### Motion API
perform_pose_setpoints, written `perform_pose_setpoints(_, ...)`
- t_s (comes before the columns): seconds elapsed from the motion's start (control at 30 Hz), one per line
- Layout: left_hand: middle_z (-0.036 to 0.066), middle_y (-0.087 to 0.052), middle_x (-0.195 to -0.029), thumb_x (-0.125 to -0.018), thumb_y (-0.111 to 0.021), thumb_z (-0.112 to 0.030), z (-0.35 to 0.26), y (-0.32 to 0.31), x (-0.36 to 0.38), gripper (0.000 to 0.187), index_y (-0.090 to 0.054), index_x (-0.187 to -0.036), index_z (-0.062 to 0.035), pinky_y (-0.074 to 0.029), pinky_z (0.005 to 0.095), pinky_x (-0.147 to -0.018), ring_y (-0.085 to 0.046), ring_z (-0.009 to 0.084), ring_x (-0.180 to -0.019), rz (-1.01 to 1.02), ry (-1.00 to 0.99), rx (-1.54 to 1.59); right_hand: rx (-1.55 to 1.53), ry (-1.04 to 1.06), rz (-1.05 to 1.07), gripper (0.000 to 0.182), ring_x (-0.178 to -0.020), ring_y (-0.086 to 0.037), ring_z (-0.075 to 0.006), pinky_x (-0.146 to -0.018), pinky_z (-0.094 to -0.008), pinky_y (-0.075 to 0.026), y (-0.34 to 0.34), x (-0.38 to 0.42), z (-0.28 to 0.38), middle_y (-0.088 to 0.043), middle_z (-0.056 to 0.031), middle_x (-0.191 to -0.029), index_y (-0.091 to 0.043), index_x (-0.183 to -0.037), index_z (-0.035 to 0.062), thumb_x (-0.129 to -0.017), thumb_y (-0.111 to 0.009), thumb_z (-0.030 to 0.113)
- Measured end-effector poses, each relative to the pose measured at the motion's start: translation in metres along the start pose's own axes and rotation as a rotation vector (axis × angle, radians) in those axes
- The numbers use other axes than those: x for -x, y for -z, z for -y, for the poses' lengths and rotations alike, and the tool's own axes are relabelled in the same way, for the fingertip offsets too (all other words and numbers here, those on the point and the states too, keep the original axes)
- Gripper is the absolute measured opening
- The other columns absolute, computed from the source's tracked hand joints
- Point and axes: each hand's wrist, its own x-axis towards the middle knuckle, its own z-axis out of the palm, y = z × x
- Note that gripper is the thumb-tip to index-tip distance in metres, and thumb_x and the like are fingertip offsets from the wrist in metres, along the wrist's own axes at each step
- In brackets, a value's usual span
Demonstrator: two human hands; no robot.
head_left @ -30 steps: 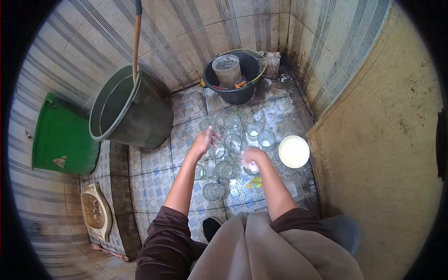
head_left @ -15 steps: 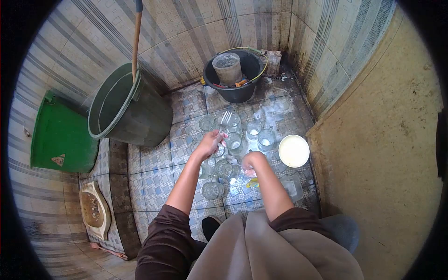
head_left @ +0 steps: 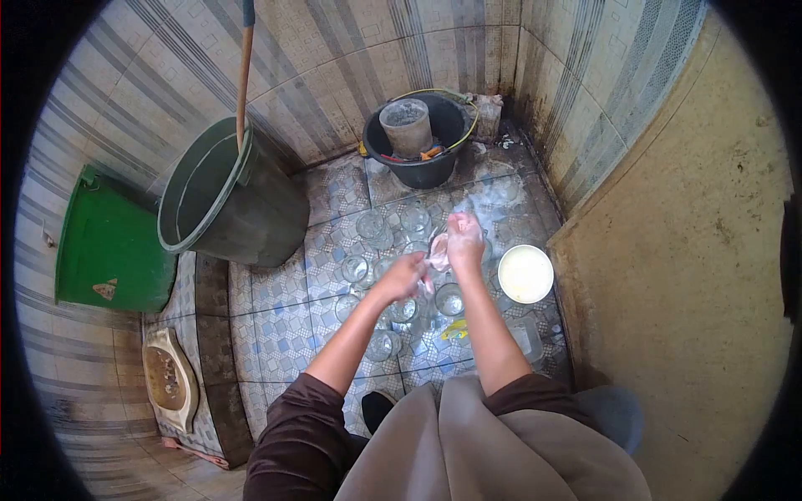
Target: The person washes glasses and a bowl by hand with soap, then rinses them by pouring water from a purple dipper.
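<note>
Pinkish cloth point(head_left: 439, 251) in right hand point(head_left: 464, 244), clear round glasses point(head_left: 383, 345) below

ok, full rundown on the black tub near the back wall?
The black tub looks plastic: round, open-topped, tapering toward its base. It stands upright on the tiled floor. A scuffed grey cylindrical container sits inside, beside small orange and red pieces. A thin yellow-green loop arcs around its rear and right rim. Neither left hand nor right hand touches it.

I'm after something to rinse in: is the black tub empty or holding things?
Holding things: a grey container stands inside the black tub, with a small orange item beside it.
</note>
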Motion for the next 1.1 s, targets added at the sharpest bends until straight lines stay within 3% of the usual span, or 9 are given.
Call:
perform_pose_setpoints(0.13,0.015,-0.058,-0.063,-0.079,-0.04,-0.013,-0.003,-0.027,0.005,0.017,-0.048,-0.083,0.0013,-0.043,0.0364,-0.048,-0.053,0.025,-0.047,-0.144,-0.2,-0.432,0.186,0.003,-0.359,0.027,-0.06,-0.053,-0.0229,-0.064,-0.0327,-0.042,-0.022,0.024,-0.007,-0.055,-0.0093,-0.065,-0.05,-0.081,-0.0016,-0.072,-0.061,0.022)
perform_pose_setpoints(0.23,0.023,-0.056,-0.064,-0.078,-0.037,-0.011,0.001,-0.042,0.015,0.018,-0.047,-0.08,0.0037,-0.041,0.0462,-0.063,-0.055,0.0383,-0.064,-0.262,-0.223,-0.669,-0.428,-0.431,0.033,0.019,-0.056,-0.049,-0.0175,-0.056,-0.0284,-0.041,-0.011,0.02,-0.02,-0.053,-0.0083,-0.063,-0.05,-0.072,-0.0017,-0.073,-0.06,0.014)
perform_pose_setpoints(0.4,0.015,-0.051,-0.051,-0.083,-0.036,-0.016,0.001,-0.042,0.019,0.021,-0.048,-0.08,0.0007,-0.042,0.0387,-0.049,-0.053,0.0272,-0.047,-0.099,-0.281,-0.492,0.078,0.082,-0.193,0.022,-0.048,-0.046,-0.0175,-0.051,-0.0319,-0.039,0.008,-0.01,-0.059,-0.053,-0.0085,-0.059,-0.048,-0.064,-0.0004,-0.075,-0.058,0.017)
perform_pose_setpoints(0.53,0.0,-0.038,-0.041,-0.087,-0.033,-0.023,-0.026,-0.022,0.018,0.025,-0.05,-0.08,-0.0055,-0.032,0.0246,-0.032,-0.036,0.0093,-0.03,0.032,0.007,0.146,-0.566,-0.599,-0.071,0.022,-0.046,-0.046,-0.0144,-0.044,-0.0288,-0.037,0.026,-0.039,-0.058,-0.053,-0.0049,-0.057,-0.051,-0.066,0.0024,-0.076,-0.058,0.021)
perform_pose_setpoints(0.63,-0.003,-0.033,-0.04,-0.088,-0.032,-0.026,-0.002,-0.019,-0.004,0.026,-0.048,-0.078,-0.0076,-0.024,0.0204,-0.028,-0.029,0.007,-0.029,0.085,-0.018,0.327,-1.1,-0.957,0.72,0.02,-0.047,-0.045,-0.0112,-0.041,-0.0253,-0.036,0.018,-0.012,-0.022,-0.052,-0.0024,-0.059,-0.053,-0.073,0.0045,-0.077,-0.057,0.023)
perform_pose_setpoints(0.67,-0.002,-0.033,-0.04,-0.088,-0.033,-0.027,0.001,-0.02,-0.005,0.026,-0.047,-0.077,-0.0076,-0.023,0.0194,-0.028,-0.029,0.0065,-0.03,0.085,0.022,0.386,-0.947,-0.874,0.711,0.019,-0.047,-0.044,-0.0102,-0.04,-0.0243,-0.035,0.01,-0.001,-0.012,-0.05,-0.0016,-0.06,-0.053,-0.078,0.0049,-0.077,-0.057,0.023)
perform_pose_setpoints(0.8,-0.005,-0.034,-0.047,-0.087,-0.037,-0.032,-0.009,-0.019,0.009,0.027,-0.045,-0.074,-0.0094,-0.021,0.0193,-0.029,-0.025,0.0048,-0.033,0.328,0.152,0.356,-0.914,-0.78,0.472,0.027,-0.056,-0.045,-0.0113,-0.047,-0.023,-0.039,0.018,-0.015,-0.036,-0.047,-0.0013,-0.067,-0.048,-0.096,0.0032,-0.082,-0.049,0.026)
perform_pose_setpoints(0.83,-0.006,-0.033,-0.05,-0.086,-0.037,-0.034,-0.006,-0.016,0.009,0.029,-0.045,-0.073,-0.01,-0.023,0.0197,-0.031,-0.025,0.0047,-0.036,0.34,0.188,0.36,-0.956,-0.918,0.267,0.017,-0.047,-0.041,-0.008,-0.038,-0.0214,-0.036,0.023,-0.02,-0.034,-0.045,0.0004,-0.061,-0.052,-0.089,0.006,-0.073,-0.056,0.009)
perform_pose_setpoints(1.1,0.003,-0.053,-0.065,-0.085,-0.035,-0.043,0.012,0.025,-0.011,0.041,-0.051,-0.083,-0.006,-0.037,0.0209,-0.042,-0.046,0.0105,-0.05,0.377,0.219,-0.166,-0.474,-0.547,0.552,0.021,-0.057,-0.053,-0.0137,-0.048,-0.0256,-0.042,-0.004,0.021,-0.035,-0.055,-0.0049,-0.069,-0.052,-0.087,0.0036,-0.078,-0.057,0.022)
